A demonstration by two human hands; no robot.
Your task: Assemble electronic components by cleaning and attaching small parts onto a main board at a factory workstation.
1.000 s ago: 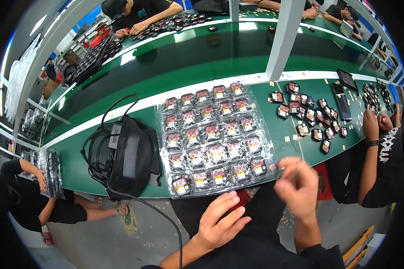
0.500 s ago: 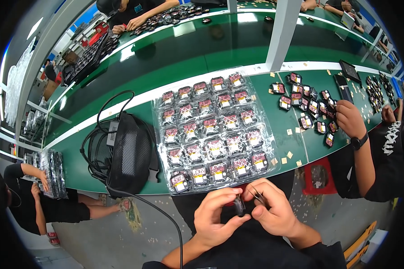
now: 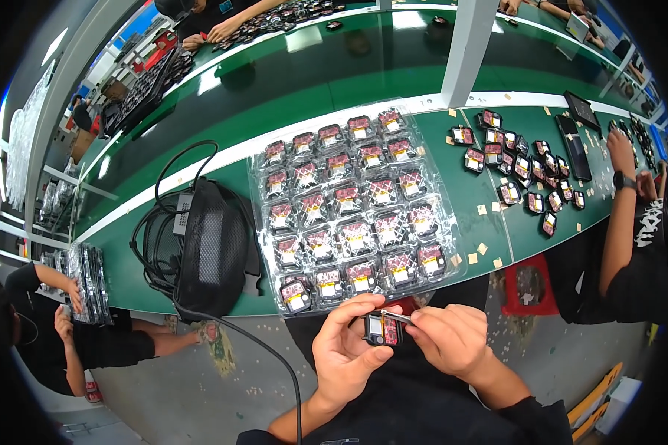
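Note:
My left hand (image 3: 345, 348) holds a small dark square part (image 3: 382, 328) with a red and white face, just below the table's near edge. My right hand (image 3: 453, 340) pinches thin metal tweezers (image 3: 395, 317) whose tip touches the top of that part. Directly above both hands lies a clear plastic tray (image 3: 453, 274) on the green table (image 3: 393, 67), its pockets filled with several of the same parts.
A black mesh bag with coiled cable (image 3: 204, 248) sits left of the tray. Loose parts (image 3: 523, 174) and small tan scraps lie to the right, where another person's arm (image 3: 620, 200) reaches. A white post (image 3: 467, 48) stands behind. A person (image 3: 67, 334) works at lower left.
My right hand came down from the tray's right corner to meet my left hand. Both hands now hold the part and tweezers together at the table's near edge.

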